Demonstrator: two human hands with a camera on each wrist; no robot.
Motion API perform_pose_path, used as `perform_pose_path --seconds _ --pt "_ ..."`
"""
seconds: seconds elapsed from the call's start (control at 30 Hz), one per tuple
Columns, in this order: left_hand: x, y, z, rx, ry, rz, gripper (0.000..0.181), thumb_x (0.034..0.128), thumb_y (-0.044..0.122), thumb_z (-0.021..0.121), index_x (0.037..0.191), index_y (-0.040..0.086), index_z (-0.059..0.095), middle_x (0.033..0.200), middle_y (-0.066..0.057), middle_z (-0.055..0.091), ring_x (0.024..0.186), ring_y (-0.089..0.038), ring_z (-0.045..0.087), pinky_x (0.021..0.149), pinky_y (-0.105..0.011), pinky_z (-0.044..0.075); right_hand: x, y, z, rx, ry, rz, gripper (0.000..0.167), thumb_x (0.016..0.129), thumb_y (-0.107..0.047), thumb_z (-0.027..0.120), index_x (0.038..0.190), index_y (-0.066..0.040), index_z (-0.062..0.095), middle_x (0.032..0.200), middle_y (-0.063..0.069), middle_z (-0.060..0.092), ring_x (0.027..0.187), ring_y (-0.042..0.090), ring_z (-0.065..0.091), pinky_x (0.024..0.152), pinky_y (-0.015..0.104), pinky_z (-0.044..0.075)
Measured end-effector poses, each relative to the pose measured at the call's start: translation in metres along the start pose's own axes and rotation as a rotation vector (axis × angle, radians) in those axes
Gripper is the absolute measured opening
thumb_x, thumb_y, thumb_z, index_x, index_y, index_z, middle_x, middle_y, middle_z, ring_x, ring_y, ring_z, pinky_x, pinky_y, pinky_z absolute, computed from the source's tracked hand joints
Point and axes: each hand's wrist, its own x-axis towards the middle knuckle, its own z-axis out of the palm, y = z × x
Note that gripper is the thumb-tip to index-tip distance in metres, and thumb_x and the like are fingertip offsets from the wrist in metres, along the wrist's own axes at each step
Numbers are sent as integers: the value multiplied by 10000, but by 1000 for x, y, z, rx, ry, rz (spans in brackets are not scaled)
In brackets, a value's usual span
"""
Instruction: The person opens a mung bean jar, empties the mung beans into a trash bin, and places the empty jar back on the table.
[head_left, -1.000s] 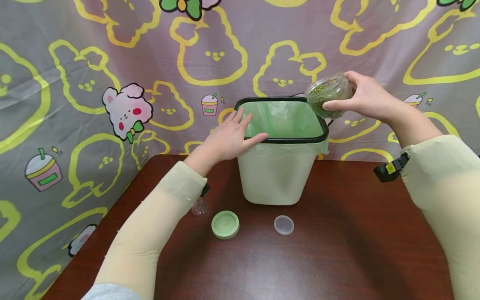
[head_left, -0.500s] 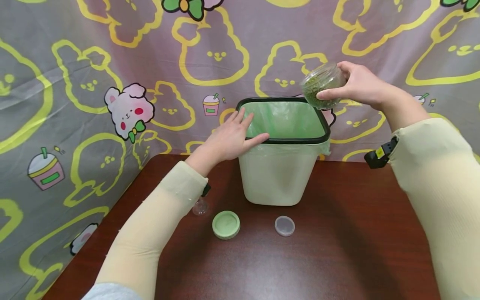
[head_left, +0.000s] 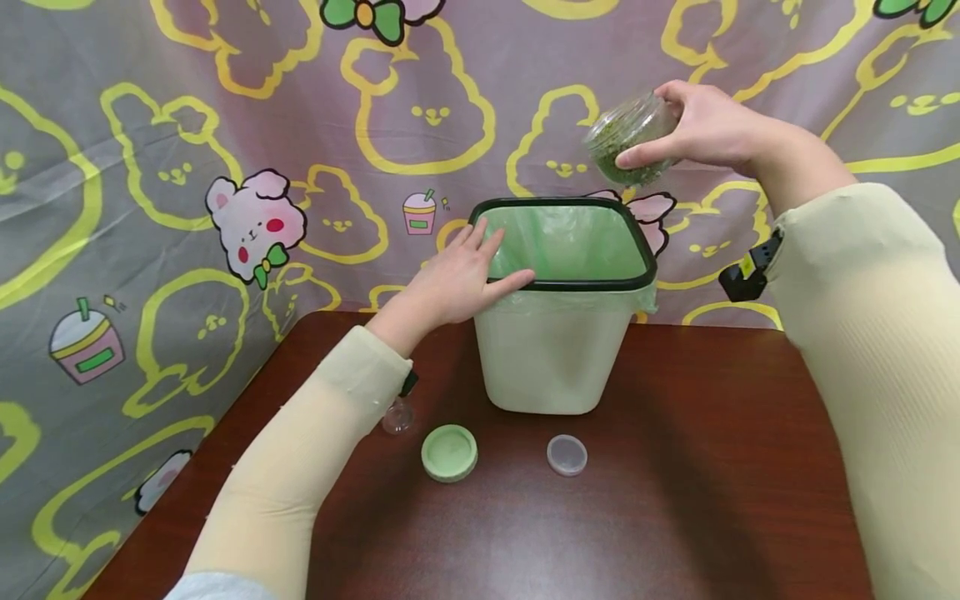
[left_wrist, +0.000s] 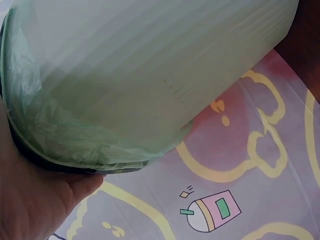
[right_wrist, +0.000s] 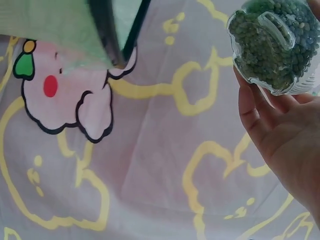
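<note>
A clear jar of small green beans or grains tilts to the left, its mouth facing down-left, above the right rear of a white bin. My right hand grips the jar with the thumb along the front and the fingers round behind. In the right wrist view the green contents show through the jar's wall. A green bag lines the bin, folded over its black rim. My left hand rests on the rim's left side with its fingers spread and fairly straight; part of it shows in the left wrist view.
On the dark red-brown table lie a round light green lid and a small translucent lid. A small clear round container sits by the left forearm. A patterned cloth hangs behind the bin.
My right hand has raised the jar and carried it left over the bin, tilting it further. My left hand stays on the rim.
</note>
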Motion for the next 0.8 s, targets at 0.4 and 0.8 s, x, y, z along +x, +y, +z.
perform_pose_path --seconds 0.4,0.8 --pt "-1 0 -1 -7 -6 1 927 900 756 305 1549 98 224 1603 -170 85 1457 -336 107 1123 -489 223 6 -13 19 -48 -37 -66 1017 771 -363 808 1524 -31 210 1354 233 453 1174 346 451 961 472 348" --pt "-2 1 -1 4 -3 -9 932 895 764 300 1553 109 216 1607 -151 93 1460 -311 111 1089 -526 279 15 -23 19 -132 -77 -80 1076 750 -392 823 1535 -31 183 1379 266 436 1204 363 426 993 498 332"
